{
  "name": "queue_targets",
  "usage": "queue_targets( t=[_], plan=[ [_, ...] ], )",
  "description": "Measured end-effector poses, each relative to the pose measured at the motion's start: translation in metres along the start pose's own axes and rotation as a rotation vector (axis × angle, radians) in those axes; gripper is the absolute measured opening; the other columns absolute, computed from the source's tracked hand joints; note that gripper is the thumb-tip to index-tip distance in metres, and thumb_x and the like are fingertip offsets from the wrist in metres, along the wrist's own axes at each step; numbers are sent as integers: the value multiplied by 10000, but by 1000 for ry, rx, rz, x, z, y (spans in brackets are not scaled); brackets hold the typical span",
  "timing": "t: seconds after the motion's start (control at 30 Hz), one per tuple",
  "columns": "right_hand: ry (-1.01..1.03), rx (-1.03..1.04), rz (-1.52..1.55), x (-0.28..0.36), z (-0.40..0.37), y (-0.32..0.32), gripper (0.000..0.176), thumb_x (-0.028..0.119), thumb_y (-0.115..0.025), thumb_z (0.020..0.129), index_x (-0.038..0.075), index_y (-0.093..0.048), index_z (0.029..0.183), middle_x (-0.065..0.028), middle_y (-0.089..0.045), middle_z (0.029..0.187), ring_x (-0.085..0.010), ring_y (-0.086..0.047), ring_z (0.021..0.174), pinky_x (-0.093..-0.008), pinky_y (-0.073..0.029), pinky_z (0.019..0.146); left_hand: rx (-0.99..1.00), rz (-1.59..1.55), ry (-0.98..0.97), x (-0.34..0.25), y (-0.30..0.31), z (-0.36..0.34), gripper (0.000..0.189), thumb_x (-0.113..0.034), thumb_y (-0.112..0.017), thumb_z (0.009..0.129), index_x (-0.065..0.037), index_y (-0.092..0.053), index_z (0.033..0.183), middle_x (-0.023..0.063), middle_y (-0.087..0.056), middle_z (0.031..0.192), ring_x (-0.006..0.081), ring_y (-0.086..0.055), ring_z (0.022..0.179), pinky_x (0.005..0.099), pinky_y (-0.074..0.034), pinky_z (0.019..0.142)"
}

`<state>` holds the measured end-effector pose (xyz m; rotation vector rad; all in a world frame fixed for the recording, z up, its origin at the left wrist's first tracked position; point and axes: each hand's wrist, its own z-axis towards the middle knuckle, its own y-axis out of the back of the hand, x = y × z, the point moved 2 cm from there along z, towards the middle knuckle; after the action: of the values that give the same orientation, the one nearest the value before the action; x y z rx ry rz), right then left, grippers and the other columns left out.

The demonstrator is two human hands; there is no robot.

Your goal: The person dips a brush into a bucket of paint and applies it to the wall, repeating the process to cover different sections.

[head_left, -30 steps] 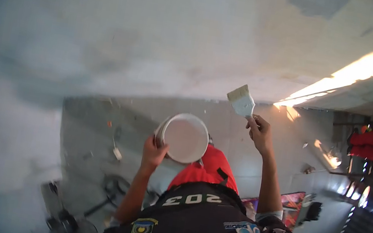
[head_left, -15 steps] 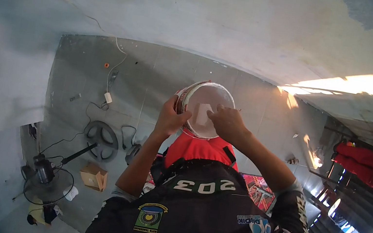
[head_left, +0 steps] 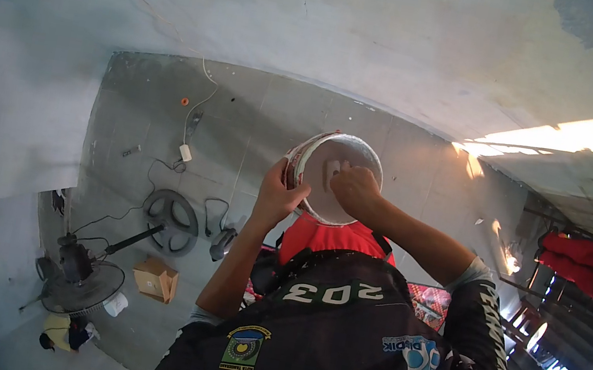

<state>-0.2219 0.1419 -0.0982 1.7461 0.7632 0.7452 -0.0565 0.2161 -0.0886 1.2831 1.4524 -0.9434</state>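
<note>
A round bucket (head_left: 307,157) with a white-crusted rim is held in front of my body, its mouth facing up toward me. My left hand (head_left: 283,197) grips its left side, fingers behind the wall and thumb near the rim. Inside the bucket, my right hand (head_left: 355,188) is closed on a pale flat piece (head_left: 331,173), perhaps a scraper; its exact kind does not show. Greyish-pink material (head_left: 322,196) covers the bucket's inside.
On the grey floor to the left are a standing fan (head_left: 81,274), a cardboard box (head_left: 155,279), a round black base (head_left: 171,223) and a white extension socket (head_left: 186,153) with its cable. Red cloth (head_left: 581,262) hangs at right. A pale wall (head_left: 384,35) rises ahead.
My right hand has moved deeper into the bucket along with the pale piece, which now shows smaller and more upright. My left hand keeps its grip. The whole view has shifted slightly.
</note>
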Motion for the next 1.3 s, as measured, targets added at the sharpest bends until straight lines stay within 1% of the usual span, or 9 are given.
queue_targets(
  t=[0.17, 0.4, 0.47, 0.7, 0.77, 0.87, 0.97, 1.07, 1.3],
  plan=[
    [21, 3, 21, 13, 5, 24, 235, 131, -638, 793, 3, -668, 989, -228, -648, 1019, -289, -703, 828, -353, -570, 644, 9, -8, 36, 10, 9, -3, 144, -28, -616, 773, -24, -514, 875, -1, -490, 751, 79, -489, 646, 265, -481, 531],
    [75, -18, 77, 9, 26, 6, 177, 129, -623, 809, 54, -702, 948, -247, -633, 1118, -311, -697, 907, -373, -571, 694, -9, 15, 53, -4, 13, -2, 160, -33, -630, 729, -26, -498, 821, -11, -483, 709, 66, -446, 629, 249, -370, 547],
    [45, 112, 66, 7, 30, -5, 260, 135, -592, 827, 45, -656, 1062, -269, -615, 1129, -328, -702, 826, -383, -571, 648, -25, 46, 44, -9, 15, -4, 162, -32, -629, 729, -29, -496, 820, -13, -481, 708, 65, -443, 626, 249, -369, 544],
    [43, 223, 45, 14, 23, 18, 222, 125, -582, 827, 48, -676, 1012, -277, -622, 1108, -322, -703, 841, -404, -571, 647, -55, 54, 90, -2, 27, -5, 166, -25, -623, 725, -17, -512, 849, -18, -496, 717, 65, -456, 629, 250, -380, 543],
    [42, 65, 104, 17, 19, 13, 128, 132, -624, 801, 79, -730, 847, -178, -679, 967, -285, -690, 874, -373, -567, 701, -46, 44, 80, -3, 30, -5, 179, -26, -623, 723, -11, -526, 874, -14, -507, 728, 67, -464, 636, 247, -386, 550],
    [202, 71, 179, 27, 18, 23, 220, 148, -588, 832, 105, -682, 1027, -206, -635, 1092, -317, -698, 847, -412, -566, 708, -39, 26, 64, -9, 33, -5, 213, -28, -624, 721, -2, -548, 918, -6, -523, 749, 71, -477, 651, 242, -395, 563],
    [163, 228, 91, 35, 29, 5, 193, 153, -589, 835, 111, -692, 993, -180, -633, 1089, -317, -694, 852, -405, -562, 728, -44, 7, 36, -14, 33, -1, 202, -37, -628, 714, -14, -545, 897, -11, -511, 746, 71, -470, 652, 241, -392, 573],
    [144, 113, 56, 29, 27, 12, 142, 150, -606, 826, 102, -720, 895, -140, -705, 936, -273, -695, 901, -394, -559, 728, -51, 19, 20, -11, 35, 0, 183, -48, -638, 707, -30, -531, 855, -18, -490, 729, 70, -460, 645, 238, -383, 571],
    [-49, 213, 150, -27, 11, 50, 195, 162, -600, 803, 74, -719, 929, -131, -710, 921, -302, -695, 876, -412, -544, 765, -95, 35, 91, -5, 25, 20, 217, -63, -659, 711, -62, -452, 775, -20, -431, 695, 74, -424, 604, 237, -373, 527]
  ],
)
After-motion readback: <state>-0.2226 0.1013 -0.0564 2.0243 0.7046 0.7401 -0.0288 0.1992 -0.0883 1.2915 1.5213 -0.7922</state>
